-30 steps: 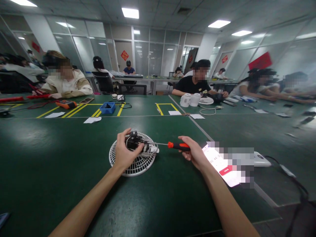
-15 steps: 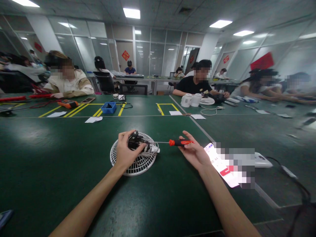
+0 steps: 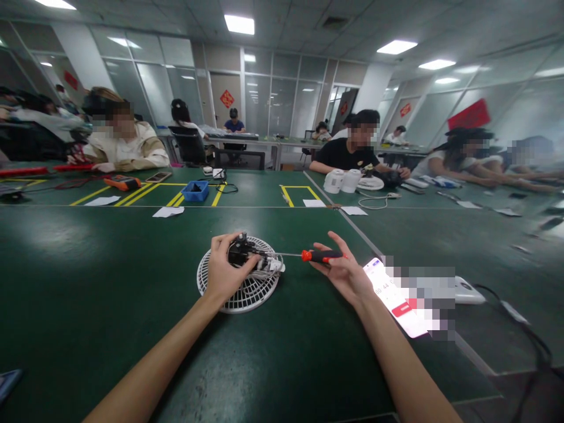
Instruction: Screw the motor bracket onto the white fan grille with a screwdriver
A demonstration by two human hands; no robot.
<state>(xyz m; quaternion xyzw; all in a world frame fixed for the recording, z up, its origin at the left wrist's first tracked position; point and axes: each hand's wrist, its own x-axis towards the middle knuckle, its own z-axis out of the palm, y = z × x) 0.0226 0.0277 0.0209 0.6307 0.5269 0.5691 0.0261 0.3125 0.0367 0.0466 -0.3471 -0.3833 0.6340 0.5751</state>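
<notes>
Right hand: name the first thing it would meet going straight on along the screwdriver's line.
Led by the screwdriver, the right hand would likely first meet the black mechanism in the left hand; tool and mechanism may be touching, as depth there is unclear.

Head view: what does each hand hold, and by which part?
Left hand: black fan motor, around its body. Right hand: red-and-black screwdriver, by its handle.

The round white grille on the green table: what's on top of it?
A black part with pale wires, gripped by the left hand; a screwdriver points at it. The stretch of grille beneath them is covered, so can't be seen.
</notes>
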